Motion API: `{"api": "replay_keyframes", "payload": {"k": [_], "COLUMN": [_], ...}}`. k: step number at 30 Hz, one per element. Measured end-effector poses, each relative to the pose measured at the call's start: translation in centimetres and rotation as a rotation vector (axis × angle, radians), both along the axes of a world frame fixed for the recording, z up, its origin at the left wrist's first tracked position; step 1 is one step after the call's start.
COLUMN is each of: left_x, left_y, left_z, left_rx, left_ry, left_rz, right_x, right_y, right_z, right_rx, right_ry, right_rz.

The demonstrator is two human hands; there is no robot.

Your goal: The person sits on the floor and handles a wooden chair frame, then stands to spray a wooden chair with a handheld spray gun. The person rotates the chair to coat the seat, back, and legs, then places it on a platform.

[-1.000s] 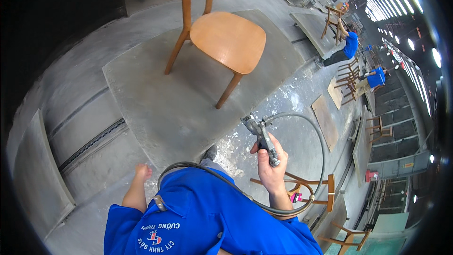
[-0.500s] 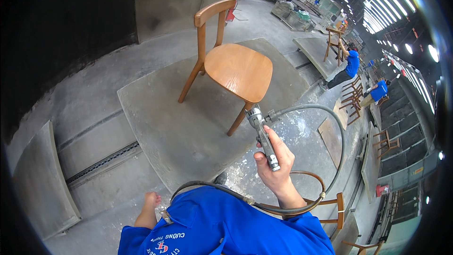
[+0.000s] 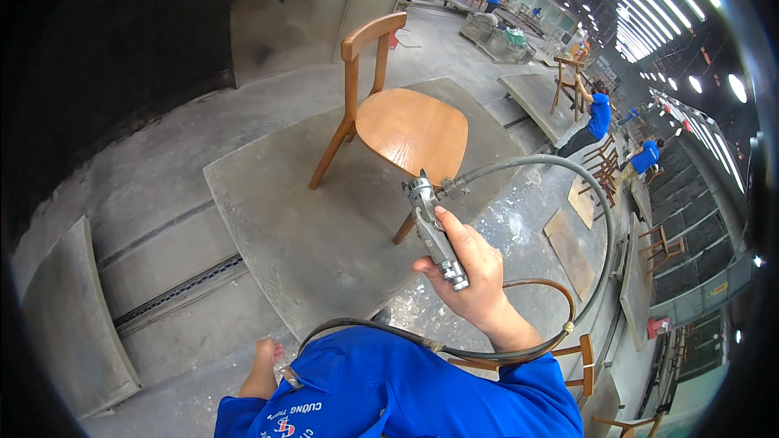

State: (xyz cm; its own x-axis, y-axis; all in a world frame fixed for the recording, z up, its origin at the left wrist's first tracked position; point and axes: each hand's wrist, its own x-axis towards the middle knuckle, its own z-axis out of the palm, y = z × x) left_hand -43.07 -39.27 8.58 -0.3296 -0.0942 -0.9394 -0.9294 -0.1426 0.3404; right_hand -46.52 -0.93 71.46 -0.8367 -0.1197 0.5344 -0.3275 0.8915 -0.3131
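Note:
My right hand (image 3: pixel 471 272) is wrapped round the handle of a metal spray gun (image 3: pixel 434 231), which points away from me. A grey hose (image 3: pixel 604 219) runs from the gun's side, loops round to the right and passes across my blue shirt. Beyond the gun a wooden chair (image 3: pixel 412 128) with a curved backrest stands upright on a flat grey board (image 3: pixel 292 227). The gun covers part of its front leg in the picture; I cannot tell any contact. Low on the left, my left hand (image 3: pixel 266 351) hangs empty beside my body, its fingers loosely bent and a little apart.
Another grey board (image 3: pixel 77 324) lies at the left, beside a chain track (image 3: pixel 178 292) in the floor. Far right, one worker (image 3: pixel 599 113) handles a chair and another worker (image 3: pixel 647 158) stands near stacked chairs (image 3: pixel 602 170). Part of a chair (image 3: pixel 586 365) shows behind my right arm.
My right hand has brought the spray gun slightly left, and its thumb sticks out further from the handle. The chair sits a little lower in the picture. My left hand has dropped slightly.

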Motion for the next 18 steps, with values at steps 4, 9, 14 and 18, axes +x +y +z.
{"api": "replay_keyframes", "payload": {"k": [4, 9, 14, 18], "left_x": [-0.2, 0.1, 0.7, 1.0], "left_y": [0.3, 0.4, 0.2, 1.3], "left_z": [0.4, 2.2, 3.8, 3.9], "left_rx": [0.05, 0.038, 0.043, 0.008], "left_ry": [0.059, 0.043, 0.086, 0.058], "left_rz": [0.043, -0.013, 0.049, 0.133], "right_x": [-1.1, -2.8, -3.3, -5.2], "right_y": [-0.2, 1.3, 5.3, 9.5], "right_z": [1.4, 1.8, 1.6, 0.8], "right_rx": [0.01, -0.09, -0.353, -0.477], "right_ry": [-0.012, 0.125, 0.075, 0.092], "right_rz": [0.058, 0.001, -0.049, -0.172]}}
